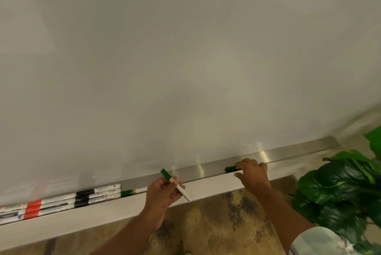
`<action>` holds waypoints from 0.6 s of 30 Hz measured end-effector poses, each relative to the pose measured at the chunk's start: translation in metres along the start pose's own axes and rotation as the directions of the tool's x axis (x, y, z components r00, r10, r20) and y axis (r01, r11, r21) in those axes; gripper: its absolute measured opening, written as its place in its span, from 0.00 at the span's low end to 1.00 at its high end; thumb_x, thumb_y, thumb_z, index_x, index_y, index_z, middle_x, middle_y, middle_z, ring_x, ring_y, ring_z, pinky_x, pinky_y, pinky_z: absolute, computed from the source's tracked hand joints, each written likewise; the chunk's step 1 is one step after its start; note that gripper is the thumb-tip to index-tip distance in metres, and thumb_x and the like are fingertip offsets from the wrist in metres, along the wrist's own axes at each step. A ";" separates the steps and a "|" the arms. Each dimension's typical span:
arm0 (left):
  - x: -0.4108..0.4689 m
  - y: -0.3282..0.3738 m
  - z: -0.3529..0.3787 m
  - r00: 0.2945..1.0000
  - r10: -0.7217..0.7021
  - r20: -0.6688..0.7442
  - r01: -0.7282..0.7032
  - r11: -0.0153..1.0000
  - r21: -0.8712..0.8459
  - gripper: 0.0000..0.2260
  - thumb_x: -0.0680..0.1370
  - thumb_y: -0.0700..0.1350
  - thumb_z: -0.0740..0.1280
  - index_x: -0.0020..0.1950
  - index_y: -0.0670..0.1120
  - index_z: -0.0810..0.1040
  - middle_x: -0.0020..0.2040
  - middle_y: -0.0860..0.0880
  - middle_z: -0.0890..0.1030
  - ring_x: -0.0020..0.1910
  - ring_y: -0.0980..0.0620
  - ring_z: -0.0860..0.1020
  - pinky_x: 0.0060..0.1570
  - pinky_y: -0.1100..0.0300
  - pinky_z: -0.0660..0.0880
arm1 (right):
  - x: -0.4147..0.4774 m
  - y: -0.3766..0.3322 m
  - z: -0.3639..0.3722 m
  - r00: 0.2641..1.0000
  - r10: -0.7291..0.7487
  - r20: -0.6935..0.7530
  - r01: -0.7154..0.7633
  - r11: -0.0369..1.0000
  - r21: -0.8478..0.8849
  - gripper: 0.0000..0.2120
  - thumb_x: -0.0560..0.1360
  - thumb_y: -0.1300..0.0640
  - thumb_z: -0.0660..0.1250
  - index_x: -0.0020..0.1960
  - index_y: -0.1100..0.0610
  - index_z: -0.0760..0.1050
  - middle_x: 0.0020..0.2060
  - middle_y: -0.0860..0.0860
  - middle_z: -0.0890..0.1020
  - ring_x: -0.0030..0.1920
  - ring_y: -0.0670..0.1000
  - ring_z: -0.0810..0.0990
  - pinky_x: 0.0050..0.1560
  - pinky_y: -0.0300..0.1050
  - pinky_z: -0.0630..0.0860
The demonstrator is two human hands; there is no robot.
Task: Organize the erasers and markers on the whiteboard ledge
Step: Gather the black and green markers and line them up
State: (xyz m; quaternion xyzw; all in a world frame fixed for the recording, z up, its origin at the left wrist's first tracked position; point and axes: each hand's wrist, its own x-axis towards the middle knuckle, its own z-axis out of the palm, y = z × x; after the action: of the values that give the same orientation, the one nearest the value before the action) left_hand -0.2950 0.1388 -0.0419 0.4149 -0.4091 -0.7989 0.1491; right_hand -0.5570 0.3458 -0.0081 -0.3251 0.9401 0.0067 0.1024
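A metal ledge runs under the whiteboard. My left hand holds a green-capped marker tilted just above the ledge's front lip. My right hand rests on the ledge with its fingers closed around a second green marker, of which only the cap end shows. A third green marker lies in the ledge left of my left hand. Further left lie black-capped markers and red-capped markers, packed side by side. No eraser is in view.
A leafy green plant stands close at the right, beside my right forearm. The ledge ends near the plant. A patterned brown carpet lies below.
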 end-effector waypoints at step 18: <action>-0.009 0.005 -0.002 0.997 -0.074 -0.021 0.073 0.997 -0.031 0.09 0.83 0.40 0.70 0.60 0.36 0.83 0.53 0.37 0.89 0.54 0.38 0.89 0.50 0.49 0.87 | 0.020 -0.027 -0.011 0.969 -0.222 0.105 0.232 0.968 -0.093 0.07 0.81 0.52 0.66 0.58 0.45 0.79 0.54 0.46 0.80 0.58 0.51 0.77 0.63 0.53 0.66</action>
State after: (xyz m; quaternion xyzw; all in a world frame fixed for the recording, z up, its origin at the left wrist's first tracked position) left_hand -0.2884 0.1401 -0.0336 0.4361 -0.3798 -0.8053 0.1304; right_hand -0.5577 0.3111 0.0006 -0.4351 0.8890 0.0593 0.1296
